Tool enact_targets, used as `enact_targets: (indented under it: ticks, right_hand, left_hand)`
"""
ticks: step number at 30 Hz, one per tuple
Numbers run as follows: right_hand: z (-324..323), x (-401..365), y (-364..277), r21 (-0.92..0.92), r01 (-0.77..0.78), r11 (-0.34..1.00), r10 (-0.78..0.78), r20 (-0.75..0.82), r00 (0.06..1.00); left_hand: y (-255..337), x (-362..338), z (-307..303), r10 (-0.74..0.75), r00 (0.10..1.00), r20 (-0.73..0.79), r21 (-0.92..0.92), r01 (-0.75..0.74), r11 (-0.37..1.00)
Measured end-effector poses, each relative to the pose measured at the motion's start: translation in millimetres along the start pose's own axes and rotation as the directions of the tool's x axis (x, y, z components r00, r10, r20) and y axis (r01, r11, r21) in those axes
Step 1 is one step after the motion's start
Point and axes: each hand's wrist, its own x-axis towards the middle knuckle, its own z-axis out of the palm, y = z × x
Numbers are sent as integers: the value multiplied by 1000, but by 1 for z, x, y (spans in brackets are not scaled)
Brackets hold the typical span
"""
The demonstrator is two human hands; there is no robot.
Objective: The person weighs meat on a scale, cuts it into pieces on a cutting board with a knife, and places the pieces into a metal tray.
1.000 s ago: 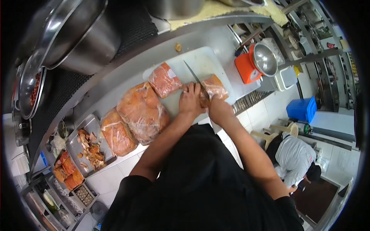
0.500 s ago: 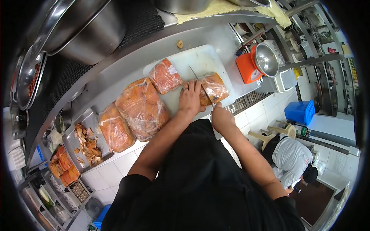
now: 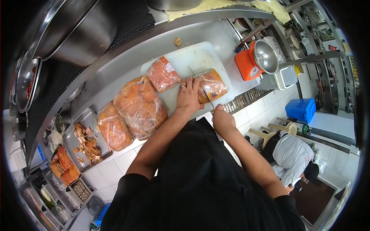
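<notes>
A long knife (image 3: pixel 206 96) lies across a plastic-wrapped block of orange-brown meat (image 3: pixel 214 85) at the right end of the white cutting board (image 3: pixel 200 52). Its handle is in my right hand (image 3: pixel 224 121), closed near the board's front edge. My left hand (image 3: pixel 189 94) grips the block's left end, fingers over the top and thumb on the near side, close beside the blade. How deep the blade sits in the meat is hard to see. Just left is a smaller wrapped piece with a white label (image 3: pixel 163 74).
Two larger wrapped meat pieces (image 3: pixel 140 107) lie at left, beside a metal tray (image 3: pixel 107 152) of meat scraps. An orange scale (image 3: pixel 245 65) with a steel bowl stands right of the board. A person in grey (image 3: pixel 291 154) bends down at lower right.
My right hand and the knife handle have drawn back slightly toward my body. My left hand keeps its grip on the block. The whole view has shifted a little.
</notes>
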Motion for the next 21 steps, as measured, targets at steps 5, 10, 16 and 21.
enact_targets:
  ticks: [5, 10, 16, 21]
  right_hand:
    - [25, 45, 2, 101, 47, 994, -38, -88, 995]
    - [31, 45, 8, 99, 100, 990, -88, -121, 989]
    - [36, 5, 33, 133, 36, 990, -28, -67, 997]
    - [41, 6, 41, 135, 85, 987, -73, -93, 993]
  left_hand:
    - [2, -3, 5, -12, 1000, -16, 17, 12, 1000]
    - [0, -1, 6, -11, 1000, -2, 1, 11, 1000]
    - [-11, -21, 15, 94, 981, -171, -20, -98, 995]
    - [-22, -31, 28, 107, 951, -290, -94, -139, 986]
